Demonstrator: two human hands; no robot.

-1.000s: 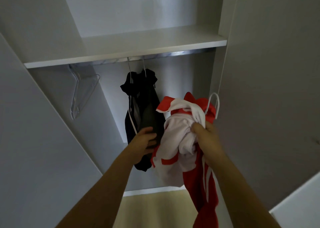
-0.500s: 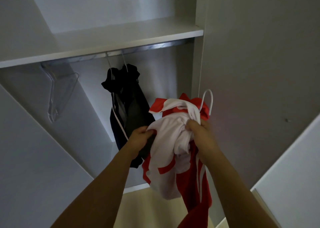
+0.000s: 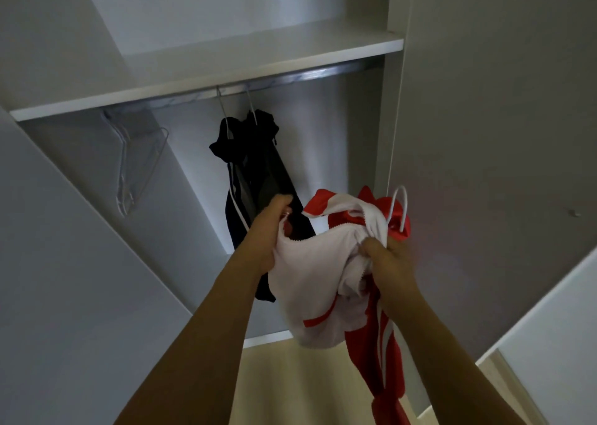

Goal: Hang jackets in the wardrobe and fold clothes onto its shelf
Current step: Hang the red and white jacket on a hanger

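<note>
White wardrobe panels fill the view from below, with a shelf (image 3: 226,78) running across near the top and a metal rail (image 3: 307,77) fixed just under its front edge. At the rail's left end hang bare wire hangers (image 3: 135,166), bunched together against the left wall of the wardrobe. Toward the middle of the rail, two hooks carry a dark jacket (image 3: 255,166), which hangs down well below the shelf with a pale cord trailing along its left side.

Low in front of the dark jacket, the left hand (image 3: 268,234) reaches up and grips the left edge of a red and white jacket (image 3: 323,282), its fingers curled into the fabric; the thumb side lies just against the dark jacket behind it. The red and white jacket is held up in the air between both hands, below the rail and in front of the right half of the opening, not yet on the rail. Its white lining bulges toward the camera, and a red part with white stripes hangs down past the wardrobe's bottom edge. The right hand (image 3: 387,259) clutches a bunch of the jacket's cloth at the collar. A white hanger hook (image 3: 400,204) sticks up out of the collar just above that hand, beside the right wall of the wardrobe. Pale floor (image 3: 290,386) shows beneath.
</note>
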